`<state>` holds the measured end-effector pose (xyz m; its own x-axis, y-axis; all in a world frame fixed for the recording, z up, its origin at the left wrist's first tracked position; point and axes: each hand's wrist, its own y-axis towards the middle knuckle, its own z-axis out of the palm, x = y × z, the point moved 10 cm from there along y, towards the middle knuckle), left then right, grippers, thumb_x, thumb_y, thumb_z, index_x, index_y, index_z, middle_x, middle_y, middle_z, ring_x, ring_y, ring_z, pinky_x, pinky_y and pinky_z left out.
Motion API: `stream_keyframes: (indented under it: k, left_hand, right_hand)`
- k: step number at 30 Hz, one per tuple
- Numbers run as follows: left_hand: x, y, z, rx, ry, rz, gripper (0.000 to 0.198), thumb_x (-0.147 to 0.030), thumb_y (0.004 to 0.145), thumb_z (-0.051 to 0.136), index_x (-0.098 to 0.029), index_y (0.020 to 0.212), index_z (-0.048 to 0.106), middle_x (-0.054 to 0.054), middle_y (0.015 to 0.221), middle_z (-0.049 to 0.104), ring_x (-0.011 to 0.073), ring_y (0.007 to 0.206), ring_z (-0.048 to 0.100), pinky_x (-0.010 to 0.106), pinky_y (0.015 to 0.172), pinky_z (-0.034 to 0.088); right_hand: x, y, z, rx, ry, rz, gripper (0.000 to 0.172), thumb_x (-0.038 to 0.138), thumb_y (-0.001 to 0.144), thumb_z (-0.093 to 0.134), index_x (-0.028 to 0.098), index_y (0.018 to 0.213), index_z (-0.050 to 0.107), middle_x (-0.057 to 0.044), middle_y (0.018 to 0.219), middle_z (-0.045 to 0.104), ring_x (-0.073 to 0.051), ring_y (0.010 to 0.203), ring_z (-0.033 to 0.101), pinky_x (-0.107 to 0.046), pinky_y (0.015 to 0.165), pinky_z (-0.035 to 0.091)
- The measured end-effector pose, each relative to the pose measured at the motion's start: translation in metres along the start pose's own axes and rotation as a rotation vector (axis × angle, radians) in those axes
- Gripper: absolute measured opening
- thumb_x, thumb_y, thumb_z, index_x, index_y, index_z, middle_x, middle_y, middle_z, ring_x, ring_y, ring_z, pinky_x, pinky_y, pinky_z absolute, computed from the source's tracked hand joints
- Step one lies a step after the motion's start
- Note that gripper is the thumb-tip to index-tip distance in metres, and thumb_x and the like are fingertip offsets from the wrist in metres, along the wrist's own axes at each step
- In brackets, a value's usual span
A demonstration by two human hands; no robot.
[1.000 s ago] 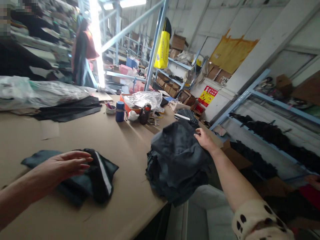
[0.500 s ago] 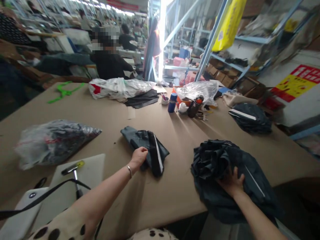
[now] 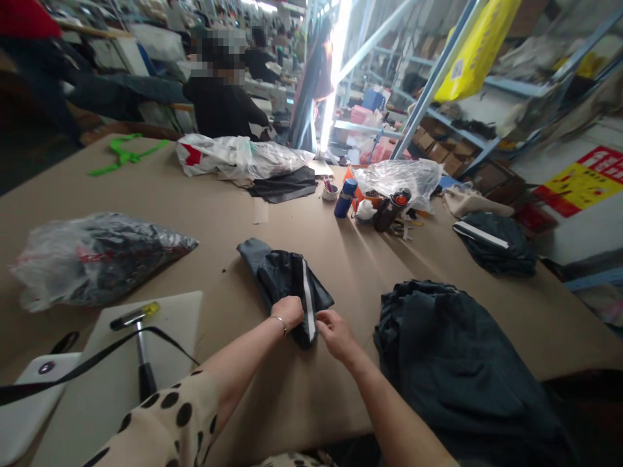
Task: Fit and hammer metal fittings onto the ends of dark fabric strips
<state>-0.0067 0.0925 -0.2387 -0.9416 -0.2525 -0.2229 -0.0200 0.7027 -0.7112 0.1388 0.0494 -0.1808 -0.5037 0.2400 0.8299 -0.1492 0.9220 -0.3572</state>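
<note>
A small dark blue-green fabric piece (image 3: pixel 280 269) with a white stripe lies folded in the middle of the table. My left hand (image 3: pixel 289 312), with a bracelet at the wrist, is closed on its near part, left of the stripe; the fingertips are partly hidden. From the other side, my right hand (image 3: pixel 335 329) pinches the fabric's lower right edge between thumb and fingers. To the right of my forearm sits a large heap of the same dark fabric (image 3: pixel 442 350), gathered at its far end and hanging over the table's near edge.
On the left, a mallet (image 3: pixel 141 344) lies on a white board (image 3: pixel 180 337), behind it a filled plastic bag (image 3: pixel 104 259). A blue bottle (image 3: pixel 345 198) and a dark bottle (image 3: pixel 392 211) stand at the back. Another striped dark bundle (image 3: pixel 501 246) is far right. A person (image 3: pixel 221 107) sits beyond the table.
My right hand has left the large fabric heap and moved left to the small striped piece. My left hand has shifted slightly right and nearer on it. The view has tilted a little.
</note>
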Motion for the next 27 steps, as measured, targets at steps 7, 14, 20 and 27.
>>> stream_keyframes:
  k: [7, 14, 20, 27]
  left_hand:
    - [0.008, -0.025, -0.004, -0.094, -0.086, 0.142, 0.026, -0.037, 0.085, 0.051, -0.012, 0.09, 0.058, 0.002, 0.083, 0.061, 0.0117, 0.072, 0.058, 0.03, 0.067, 0.05]
    - [-0.016, -0.099, -0.1, -0.497, -0.196, 0.351, 0.022, -0.028, 0.083, 0.046, -0.016, 0.097, 0.058, 0.008, 0.103, 0.061, 0.0189, 0.1, 0.054, 0.036, 0.092, 0.043]
    - [-0.066, -0.161, -0.181, -0.485, -0.187, 0.618, 0.029, -0.024, 0.078, 0.05, -0.023, 0.105, 0.061, 0.006, 0.124, 0.053, 0.0267, 0.129, 0.028, 0.048, 0.111, 0.013]
    - [-0.042, -0.132, -0.154, -0.149, -0.652, 0.401, 0.06, -0.024, 0.06, 0.065, -0.015, 0.118, 0.051, 0.012, 0.122, 0.057, 0.0308, 0.117, 0.048, 0.044, 0.099, 0.038]
  right_hand:
    - [-0.029, 0.05, 0.042, -0.077, -0.126, 0.185, 0.031, 0.025, 0.075, 0.056, 0.011, 0.102, 0.061, -0.01, 0.089, 0.065, -0.021, 0.081, 0.06, -0.029, 0.07, 0.047]
    - [0.052, 0.029, 0.012, 0.092, -0.406, -0.12, 0.018, 0.021, 0.084, 0.046, 0.019, 0.084, 0.064, -0.004, 0.076, 0.063, -0.017, 0.071, 0.057, -0.026, 0.065, 0.042]
    - [0.182, -0.029, -0.029, 0.258, -0.819, -0.744, 0.012, 0.018, 0.081, 0.053, 0.019, 0.081, 0.064, -0.007, 0.089, 0.059, -0.022, 0.091, 0.051, -0.038, 0.086, 0.037]
    - [0.244, -0.08, -0.121, -0.261, -0.805, -1.138, 0.026, 0.012, 0.085, 0.05, 0.028, 0.098, 0.065, -0.005, 0.098, 0.055, -0.022, 0.106, 0.039, -0.045, 0.1, 0.026]
